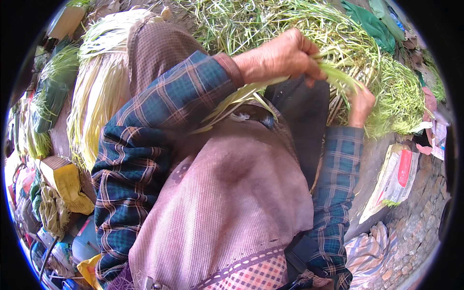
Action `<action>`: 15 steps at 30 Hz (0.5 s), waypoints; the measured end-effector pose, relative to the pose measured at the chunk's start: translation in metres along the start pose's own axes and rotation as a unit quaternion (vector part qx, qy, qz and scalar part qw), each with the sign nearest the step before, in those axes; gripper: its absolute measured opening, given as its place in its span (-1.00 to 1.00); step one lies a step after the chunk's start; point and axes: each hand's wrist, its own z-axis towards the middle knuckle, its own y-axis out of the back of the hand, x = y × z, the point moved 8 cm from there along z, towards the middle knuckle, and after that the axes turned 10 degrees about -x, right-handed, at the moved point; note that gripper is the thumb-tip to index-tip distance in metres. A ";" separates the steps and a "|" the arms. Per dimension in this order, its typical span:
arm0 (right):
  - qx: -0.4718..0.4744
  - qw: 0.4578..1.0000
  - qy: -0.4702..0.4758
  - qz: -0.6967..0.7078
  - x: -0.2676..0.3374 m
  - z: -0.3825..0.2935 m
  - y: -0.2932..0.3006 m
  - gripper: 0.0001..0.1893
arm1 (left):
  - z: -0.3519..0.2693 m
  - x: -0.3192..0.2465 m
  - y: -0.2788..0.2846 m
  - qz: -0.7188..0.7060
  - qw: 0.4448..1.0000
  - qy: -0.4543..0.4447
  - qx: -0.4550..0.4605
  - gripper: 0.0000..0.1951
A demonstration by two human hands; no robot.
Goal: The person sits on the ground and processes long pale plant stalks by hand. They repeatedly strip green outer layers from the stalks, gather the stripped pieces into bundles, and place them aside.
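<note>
My left hand [277, 56] is closed around a small bunch of long pale yellow-green leaves [339, 74], which look like blanched garlic chives. Their pale stalks [235, 98] trail back below my wrist, over the lap of the checked apron [232, 163]. At the other end of the bunch, my right hand [362, 101] grips the leaf tips; it is slightly blurred and its fingers are partly hidden. Beneath and beyond both hands spreads a heap of loose green leaf trimmings [253, 25]. A big tied bundle of pale chives [98, 83] lies left of my knee.
Leafy bundles in dark wrapping [54, 87] lie at the far left, above a yellow-sided carton [69, 185]. At the right are a printed plastic sack [393, 177] and a striped cloth [371, 250] on rough stone ground [417, 232]. Green bags [369, 23] lie top right.
</note>
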 end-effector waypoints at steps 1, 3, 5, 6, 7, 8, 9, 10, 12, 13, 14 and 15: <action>-0.059 0.996 -0.061 0.036 -0.007 0.005 0.013 -0.81 | 0.002 -0.004 0.010 0.007 1.000 -0.012 -0.015 -0.85; -0.021 0.999 0.020 0.028 0.008 -0.002 0.025 -0.78 | 0.008 -0.009 0.025 -0.023 0.998 -0.021 -0.055 -0.84; 0.067 0.993 0.063 0.070 0.028 -0.018 0.019 -0.78 | 0.008 -0.015 0.031 -0.058 0.996 -0.047 -0.057 -0.84; 0.109 0.988 0.069 0.091 0.037 -0.031 0.016 -0.78 | 0.010 -0.016 0.033 -0.086 0.994 -0.035 -0.058 -0.83; 0.162 0.974 0.083 0.134 0.050 -0.045 0.007 -0.77 | 0.008 -0.017 0.036 -0.105 0.992 -0.032 -0.066 -0.83; 0.190 0.971 0.068 0.125 0.058 -0.057 -0.003 -0.76 | 0.008 -0.018 0.037 -0.112 0.993 -0.013 -0.041 -0.83; 0.247 0.950 0.095 0.165 0.076 -0.075 -0.015 -0.75 | 0.006 -0.018 0.036 -0.119 0.993 0.007 -0.017 -0.82; 0.288 0.943 0.064 0.153 0.082 -0.089 -0.031 -0.74 | 0.004 -0.021 0.036 -0.117 0.993 0.002 -0.014 -0.82; 0.368 0.909 0.093 0.168 0.105 -0.118 -0.060 -0.69 | 0.001 -0.027 0.034 -0.115 0.993 -0.005 -0.008 -0.83; 0.394 0.893 0.129 0.174 0.116 -0.130 -0.071 -0.66 | 0.000 -0.026 0.035 -0.125 0.992 0.010 -0.024 -0.82; 0.436 0.875 0.111 0.180 0.119 -0.140 -0.084 -0.63 | -0.001 -0.025 0.036 -0.136 0.990 0.025 -0.040 -0.82; 0.470 0.835 0.003 0.287 0.118 -0.150 -0.095 -0.64 | -0.002 -0.024 0.037 -0.147 0.987 0.040 -0.057 -0.82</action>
